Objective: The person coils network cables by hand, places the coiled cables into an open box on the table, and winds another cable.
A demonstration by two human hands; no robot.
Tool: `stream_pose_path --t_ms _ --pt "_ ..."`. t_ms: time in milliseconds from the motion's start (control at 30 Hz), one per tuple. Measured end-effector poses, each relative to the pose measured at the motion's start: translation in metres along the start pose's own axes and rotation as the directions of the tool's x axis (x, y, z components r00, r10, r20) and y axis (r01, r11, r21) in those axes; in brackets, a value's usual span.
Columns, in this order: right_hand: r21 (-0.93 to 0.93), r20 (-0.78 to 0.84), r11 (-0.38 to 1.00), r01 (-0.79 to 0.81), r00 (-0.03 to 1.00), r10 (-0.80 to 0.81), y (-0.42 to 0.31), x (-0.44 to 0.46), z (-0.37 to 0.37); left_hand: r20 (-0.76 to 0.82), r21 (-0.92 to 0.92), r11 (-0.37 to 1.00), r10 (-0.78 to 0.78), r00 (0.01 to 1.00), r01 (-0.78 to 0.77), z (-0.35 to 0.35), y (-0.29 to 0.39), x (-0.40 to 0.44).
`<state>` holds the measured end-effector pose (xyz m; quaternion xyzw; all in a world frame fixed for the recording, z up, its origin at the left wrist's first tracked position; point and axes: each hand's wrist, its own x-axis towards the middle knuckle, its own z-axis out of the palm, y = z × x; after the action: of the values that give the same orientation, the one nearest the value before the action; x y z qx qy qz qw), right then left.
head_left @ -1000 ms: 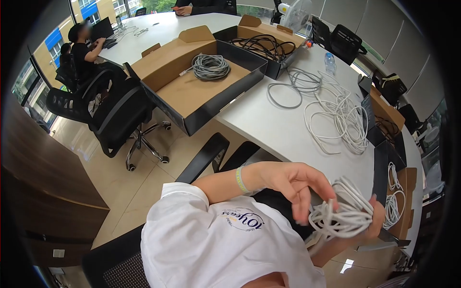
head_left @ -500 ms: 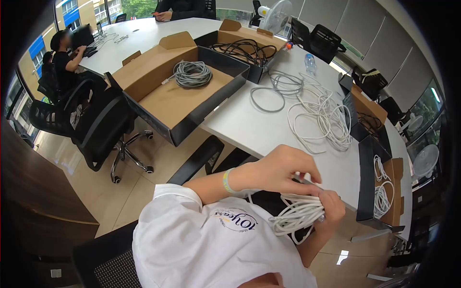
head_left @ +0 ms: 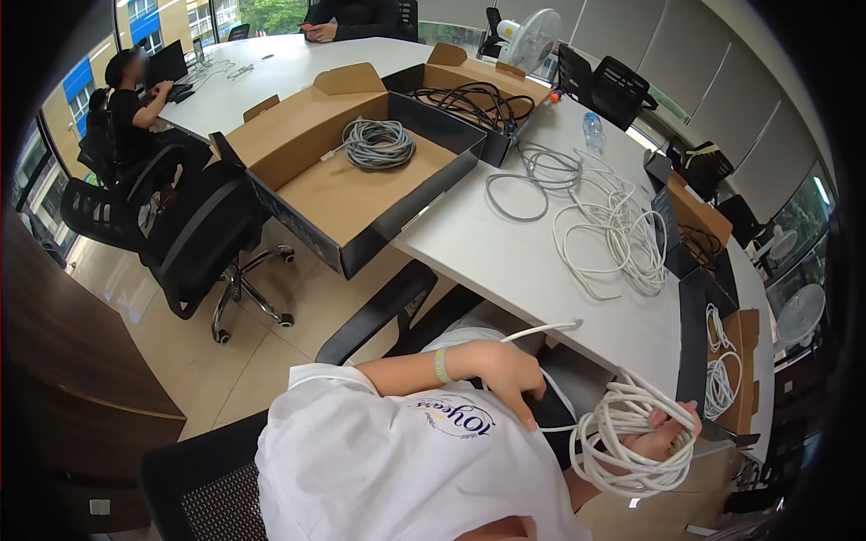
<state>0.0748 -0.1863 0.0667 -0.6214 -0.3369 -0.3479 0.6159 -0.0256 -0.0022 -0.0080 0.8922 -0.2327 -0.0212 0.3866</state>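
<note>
My right hand (head_left: 663, 436), low on the right, is closed on a loosely looped white cable coil (head_left: 622, 442), with loops around its fingers. To its left, my left hand (head_left: 511, 374), with a band on the wrist, is bent in front of my shirt, fingers curled down around a loose length of the white cable. One cable end (head_left: 575, 324) sticks out by the table edge. More white cable (head_left: 622, 239) lies tangled on the table (head_left: 469, 243), beside looped grey cable (head_left: 550, 171).
An open box (head_left: 316, 194) holds a grey coil (head_left: 379, 144); another behind holds black cables (head_left: 478, 104). Boxes at right hold black and white cables (head_left: 722, 379). A bottle (head_left: 594, 132), a fan (head_left: 532, 41), chairs (head_left: 203, 234) and two people sitting at the far side are visible.
My left hand has moved away from the coil, down and left, drawing out a length of cable. My right hand has moved right and lower, and the coil hangs wider.
</note>
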Motion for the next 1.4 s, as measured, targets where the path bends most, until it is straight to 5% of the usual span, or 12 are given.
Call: stream_pose_path --t_ms 233,300,367,500,567,700,833,933,1067,1167,1267,1400 --pt "0.062 0.115 0.987 -0.151 0.983 0.143 0.018 0.007 -0.016 0.221 -0.313 0.949 0.024 0.975 0.048 -0.03 0.031 -0.004" --pt "0.078 0.14 0.975 -0.208 0.971 0.196 0.026 0.014 -0.009 0.219 -0.888 0.459 0.46 0.861 -0.019 -0.023 0.024 -0.004" --pt "0.099 0.157 0.96 -0.261 0.957 0.244 0.015 0.009 0.002 0.201 -0.926 0.376 0.548 0.812 -0.025 -0.009 0.029 0.007" --pt "0.128 0.219 0.924 -0.361 0.919 0.328 0.003 0.003 0.016 0.202 -0.695 0.7 0.406 0.891 -0.162 0.014 0.045 0.025" --pt "0.136 0.263 0.902 -0.409 0.893 0.365 -0.003 0.001 0.025 0.239 -0.153 0.987 -0.01 0.971 0.048 0.031 0.028 0.029" --pt "0.174 0.374 0.846 -0.504 0.828 0.417 -0.013 -0.008 0.025 -0.001 -0.356 0.923 -0.158 0.987 0.147 0.028 0.037 0.023" --pt "0.18 0.482 0.783 -0.596 0.747 0.458 -0.008 -0.006 0.023 -0.051 -0.049 0.976 -0.214 0.975 0.212 0.02 0.047 0.013" --pt "0.178 0.538 0.733 -0.657 0.689 0.486 -0.009 -0.013 0.016 -0.322 0.355 0.887 -0.179 0.93 0.294 0.034 0.037 0.016" --pt "0.171 0.595 0.662 -0.729 0.612 0.52 0.002 -0.003 0.021 -0.592 0.413 0.811 -0.106 0.799 0.414 0.043 0.023 0.029" --pt "0.174 0.643 0.614 -0.77 0.561 0.521 0.007 0.0 0.022 -0.62 0.044 0.989 -0.082 0.78 0.139 0.03 0.037 0.028" --pt "0.141 0.658 0.558 -0.818 0.498 0.565 -0.009 -0.01 0.032 -0.818 0.255 0.967 0.223 0.53 -0.014 0.016 0.04 0.025" --pt "0.092 0.584 0.506 -0.857 0.458 0.67 0.01 -0.005 0.018 -0.781 0.307 0.919 0.393 0.486 -0.25 0.001 0.042 0.02"
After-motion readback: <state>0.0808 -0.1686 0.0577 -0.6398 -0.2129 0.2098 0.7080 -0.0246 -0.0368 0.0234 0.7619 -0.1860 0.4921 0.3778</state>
